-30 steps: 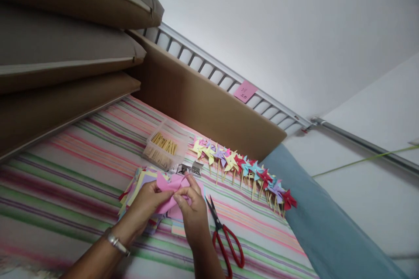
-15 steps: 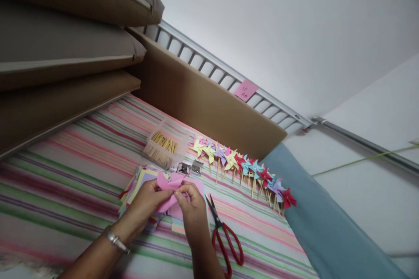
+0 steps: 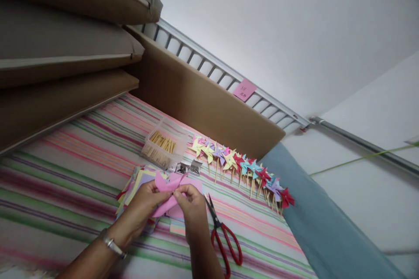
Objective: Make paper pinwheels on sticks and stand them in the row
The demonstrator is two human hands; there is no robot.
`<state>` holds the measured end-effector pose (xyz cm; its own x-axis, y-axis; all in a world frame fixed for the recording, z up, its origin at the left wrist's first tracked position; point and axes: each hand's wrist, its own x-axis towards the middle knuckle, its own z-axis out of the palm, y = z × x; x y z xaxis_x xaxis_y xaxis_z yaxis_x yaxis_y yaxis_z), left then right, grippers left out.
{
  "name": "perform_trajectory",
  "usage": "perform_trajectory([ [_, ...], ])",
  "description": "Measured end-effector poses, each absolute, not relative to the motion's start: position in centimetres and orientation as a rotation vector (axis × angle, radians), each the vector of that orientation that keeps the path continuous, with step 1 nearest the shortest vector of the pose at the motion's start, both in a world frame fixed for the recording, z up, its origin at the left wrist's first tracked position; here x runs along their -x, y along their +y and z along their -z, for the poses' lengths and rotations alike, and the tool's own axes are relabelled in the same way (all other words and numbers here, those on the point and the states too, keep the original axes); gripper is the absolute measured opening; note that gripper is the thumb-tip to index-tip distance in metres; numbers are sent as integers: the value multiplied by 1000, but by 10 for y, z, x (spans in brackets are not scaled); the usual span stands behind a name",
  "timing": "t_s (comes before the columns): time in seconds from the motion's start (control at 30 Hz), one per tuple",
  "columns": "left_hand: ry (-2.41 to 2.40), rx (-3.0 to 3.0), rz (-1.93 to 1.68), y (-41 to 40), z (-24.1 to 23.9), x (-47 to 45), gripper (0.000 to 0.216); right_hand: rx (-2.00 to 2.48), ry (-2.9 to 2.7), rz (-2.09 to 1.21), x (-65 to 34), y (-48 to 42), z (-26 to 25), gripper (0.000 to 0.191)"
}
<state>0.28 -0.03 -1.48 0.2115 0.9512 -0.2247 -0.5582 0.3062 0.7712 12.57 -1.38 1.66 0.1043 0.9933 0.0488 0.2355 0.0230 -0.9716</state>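
Note:
A partly folded pink paper pinwheel is pinched between my two hands, its corners bent toward the middle. My left hand grips its left side, thumb pressed near the centre. From the right, my right hand closes thumb and forefinger on the same centre; whether a pin is between them I cannot tell. Beneath lies a stack of coloured paper sheets, with pink paper under my right hand. Red-handled scissors rest, blades parted, just right of my right hand.
A clear plastic box holds short wooden sticks. Small dark pieces sit in two little containers beside it. Several finished pinwheels on sticks line the cloth's far side by a brown panel. Stacked cushions rise at left.
The view has shifted slightly. Both hands stay on the pink paper in nearly the same pose, fingertips still pressed at its centre.

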Motion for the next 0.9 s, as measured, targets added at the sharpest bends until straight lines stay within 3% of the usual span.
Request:
perform_trajectory([
  [0.9, 719, -630, -1118, -5, 4, 3, 18, 1358, -1219, -1086, -121, -13, -27, 11],
])
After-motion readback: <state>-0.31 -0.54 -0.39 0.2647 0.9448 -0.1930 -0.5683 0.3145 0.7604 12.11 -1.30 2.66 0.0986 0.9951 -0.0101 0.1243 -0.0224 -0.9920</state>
